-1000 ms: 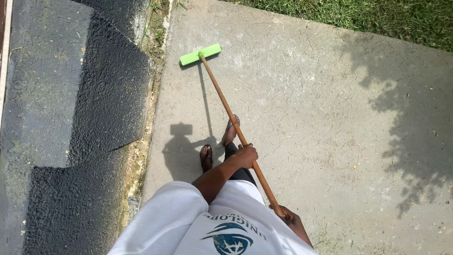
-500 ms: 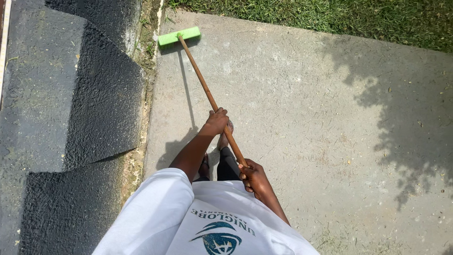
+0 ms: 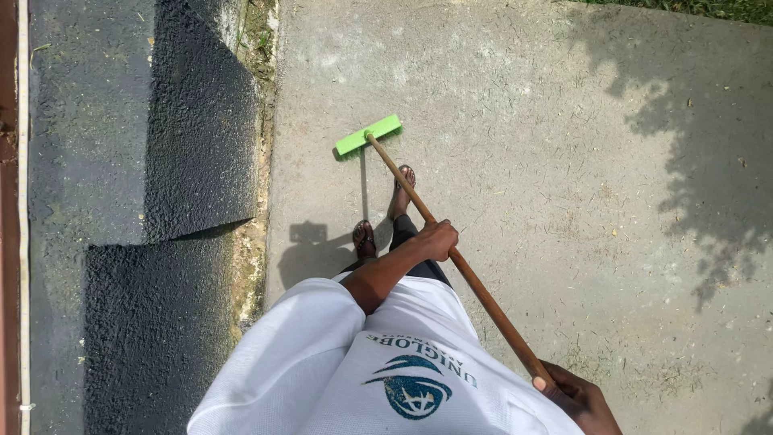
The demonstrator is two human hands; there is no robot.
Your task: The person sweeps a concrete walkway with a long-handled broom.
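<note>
Both fists wrapped tight on my long brown wooden broom handle (image 3: 475,283), left hand (image 3: 437,239) mid-shaft, right hand (image 3: 578,395) at the end; I'd keep the flat bright-green plastic brush head (image 3: 368,134) level on the grey concrete slab (image 3: 531,161); short, even pulls.

No packages, signs or screens in view. Only label-like item: a printed logo (image 3: 415,387) on the front of the person's white shirt (image 3: 290,362), bottom centre of the head view. Teal-and-dark-blue rounded emblem, eye-like shape, with a curved line of dark lettering along its upper edge, seen upside down from above.
</note>
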